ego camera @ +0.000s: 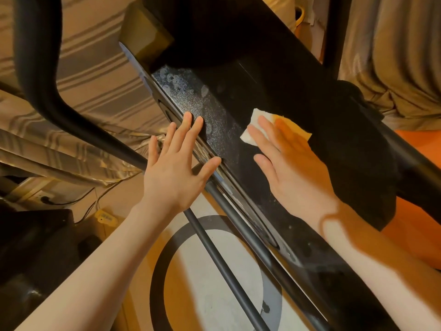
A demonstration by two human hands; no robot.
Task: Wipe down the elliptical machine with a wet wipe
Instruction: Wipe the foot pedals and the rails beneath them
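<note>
The black elliptical machine's housing (214, 111) runs diagonally from upper left to lower right, its top dusty with pale smudges. A folded white wet wipe (254, 130) lies on that dusty top. My right hand (293, 168) presses flat on the wipe with straight fingers, covering most of it. My left hand (176, 166) rests open against the housing's left edge, fingertips on the dusty surface and thumb spread along the rim. A thin dark bar (229, 271) of the machine passes under my left wrist.
A curved black handlebar (47, 87) sweeps down the upper left. Striped bedding (95, 75) lies beyond it. A black upright post (331, 32) stands at upper right beside curtain fabric (393, 56). Cables and a wall socket (45, 199) sit low left.
</note>
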